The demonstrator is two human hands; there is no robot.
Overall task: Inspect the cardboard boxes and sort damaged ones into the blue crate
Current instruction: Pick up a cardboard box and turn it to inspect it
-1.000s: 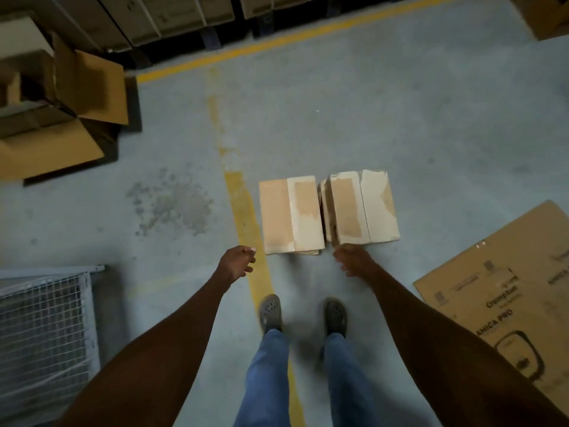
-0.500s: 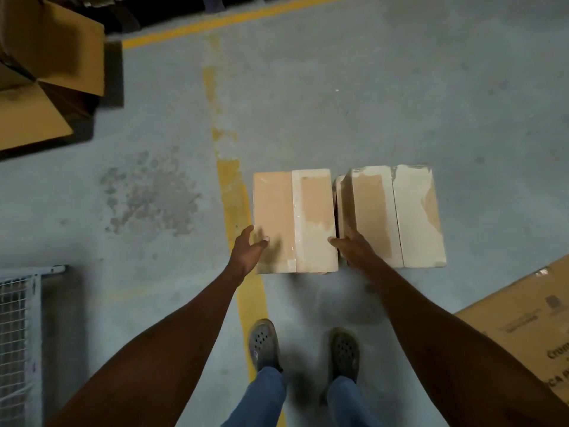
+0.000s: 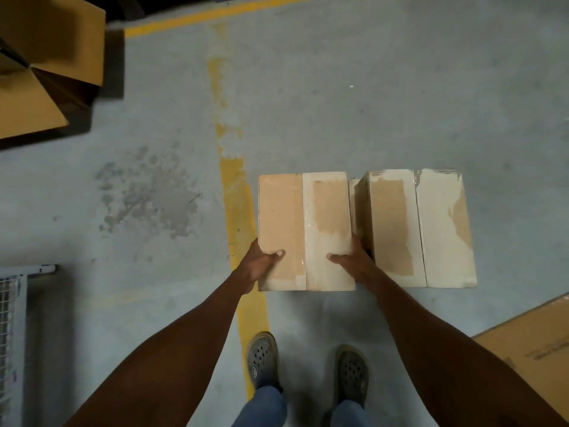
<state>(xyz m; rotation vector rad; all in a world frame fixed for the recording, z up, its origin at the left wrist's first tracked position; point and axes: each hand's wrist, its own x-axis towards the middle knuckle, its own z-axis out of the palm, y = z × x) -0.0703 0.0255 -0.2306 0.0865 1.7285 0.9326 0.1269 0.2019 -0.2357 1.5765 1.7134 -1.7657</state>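
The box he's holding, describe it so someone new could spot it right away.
Follow the yellow floor line to the two pale cardboard boxes beside it. The held box is the one nearest the line, gripped by the left hand and right hand. Its neighbour sits untouched farther right.

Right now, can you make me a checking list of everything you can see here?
Surface: grey concrete floor with a worn yellow line and a patchy stain.
Job's things: left box on the floor, tape down its top, paper peeled in patches; right box beside it, also peeled. Blue crate: nothing seen.
Clutter: flat cardboard sheet at lower right; open carton at upper left.
Grippers: left hand and right hand grip the left box's near sides, thumbs on top.
Cables: nothing seen.
Surroundings: wire cage at lower left; the person's shoes below.
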